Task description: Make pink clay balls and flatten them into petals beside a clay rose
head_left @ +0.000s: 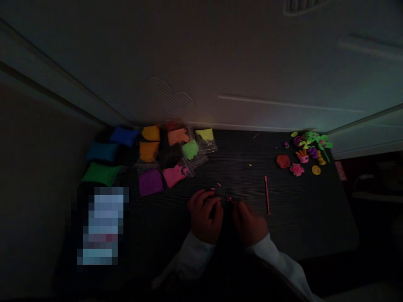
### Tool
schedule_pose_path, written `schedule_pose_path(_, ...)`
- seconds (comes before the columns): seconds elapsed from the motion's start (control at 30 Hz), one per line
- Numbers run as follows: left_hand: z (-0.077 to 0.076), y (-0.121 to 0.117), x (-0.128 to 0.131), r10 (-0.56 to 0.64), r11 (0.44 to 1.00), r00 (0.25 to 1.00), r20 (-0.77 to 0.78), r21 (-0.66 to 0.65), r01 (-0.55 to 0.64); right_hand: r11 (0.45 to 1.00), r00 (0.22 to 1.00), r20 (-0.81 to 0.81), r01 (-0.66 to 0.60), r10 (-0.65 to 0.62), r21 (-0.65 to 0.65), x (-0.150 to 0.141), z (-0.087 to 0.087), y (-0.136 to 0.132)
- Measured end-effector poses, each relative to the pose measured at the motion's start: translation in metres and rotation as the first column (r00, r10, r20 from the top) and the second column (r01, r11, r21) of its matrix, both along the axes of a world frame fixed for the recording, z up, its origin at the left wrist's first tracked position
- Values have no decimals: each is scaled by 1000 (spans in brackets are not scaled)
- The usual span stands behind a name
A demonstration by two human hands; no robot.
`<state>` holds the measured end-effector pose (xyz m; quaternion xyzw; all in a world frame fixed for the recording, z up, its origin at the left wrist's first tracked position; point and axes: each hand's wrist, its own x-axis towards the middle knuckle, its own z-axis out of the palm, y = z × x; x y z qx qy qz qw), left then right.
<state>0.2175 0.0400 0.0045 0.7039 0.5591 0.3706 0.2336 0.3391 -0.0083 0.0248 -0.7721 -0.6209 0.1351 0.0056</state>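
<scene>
My left hand (206, 216) rests on the dark table with its fingers apart and slightly bent, holding nothing that I can see. Small pink pieces of clay (219, 184) lie just beyond its fingertips. To its right, my right hand (250, 224) is closed in a pinch on a thin pink stick (232, 201), whose far end points left toward a tiny pink bit of clay (228, 198). Dim light hides most of the stick's grip end. A pink modelling tool (267, 195) lies to the right of my right hand, apart from it.
Bags of coloured clay, among them a purple one (151, 182) and a green one (101, 174), line the left and back. A blurred-out bright screen (103, 228) is at left. Finished clay figures (310, 151) and a red lump (283, 161) sit at back right. A pale wall (201, 84) borders the table.
</scene>
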Motion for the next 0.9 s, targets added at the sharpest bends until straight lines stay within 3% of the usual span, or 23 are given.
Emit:
schedule_pose_path(0.23, -3, -2, -7, 7, 1000, 999, 49, 5, -7, 994, 994, -111, 20, -8, 108, 0, -1, -3)
schedule_pose_path(0.4, -1, -2, -11, 14, 1000, 999, 36, 19, -15, 960, 979, -202, 81, -26, 270, 25, -1, -18)
schedule_pose_path(0.53, 0, -3, -19, 12, 999, 1000, -16, 49, -11, 888, 972, -105, 235, -210, 396, 71, -5, -32)
schedule_pose_path(0.67, -1, -5, -27, 12, 997, 996, -87, 75, -6, 809, 933, 1, 311, -359, 499, 109, -22, -40)
schedule_pose_path(0.8, -4, -5, -27, 15, 997, 988, -154, 72, -4, 790, 924, 49, 297, -380, 536, 126, -38, -39)
schedule_pose_path(0.9, -7, -3, -24, 28, 998, 980, -197, 60, -17, 776, 932, 59, 261, -357, 574, 130, -38, -35)
